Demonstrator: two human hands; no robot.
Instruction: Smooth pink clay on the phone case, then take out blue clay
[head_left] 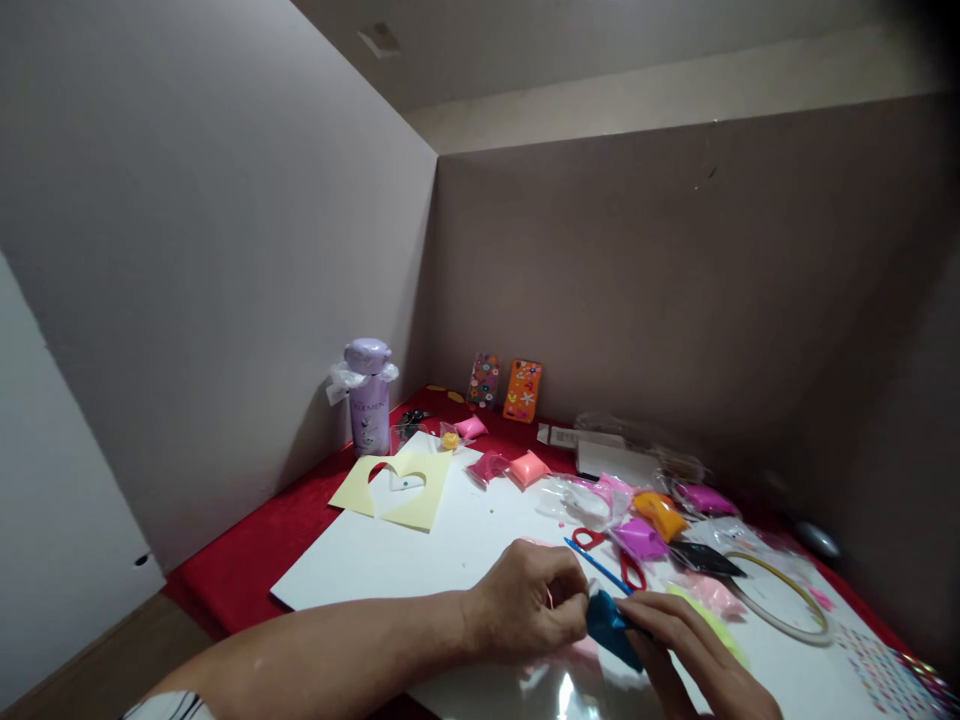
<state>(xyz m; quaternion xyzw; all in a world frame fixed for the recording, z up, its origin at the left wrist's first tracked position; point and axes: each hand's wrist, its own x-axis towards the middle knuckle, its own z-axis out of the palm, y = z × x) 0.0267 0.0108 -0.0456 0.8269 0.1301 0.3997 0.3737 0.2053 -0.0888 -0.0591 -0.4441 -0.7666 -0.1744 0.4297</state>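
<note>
Low in the head view, my right hand (694,645) grips a small shiny blue packet (616,632) between thumb and fingers. My left hand (529,600) is closed in a pinch at the packet's upper left edge, where a bit of clear plastic shows. Just beyond the fingers lie a blue pointed stick (600,565) and red-handled scissors (632,572). Beneath both hands, a pinkish sheet or packet (574,655) with glossy clear plastic rests on the white board (352,570); my hands partly cover it.
A yellow sheet with a heart cut-out (412,512) lies left, near a lilac flask (370,410). Several coloured packets, such as an orange one (660,515), spread across the right. A hoop (806,635) lies there too. Two decorated phone cases, one orange (523,390), lean at the back wall.
</note>
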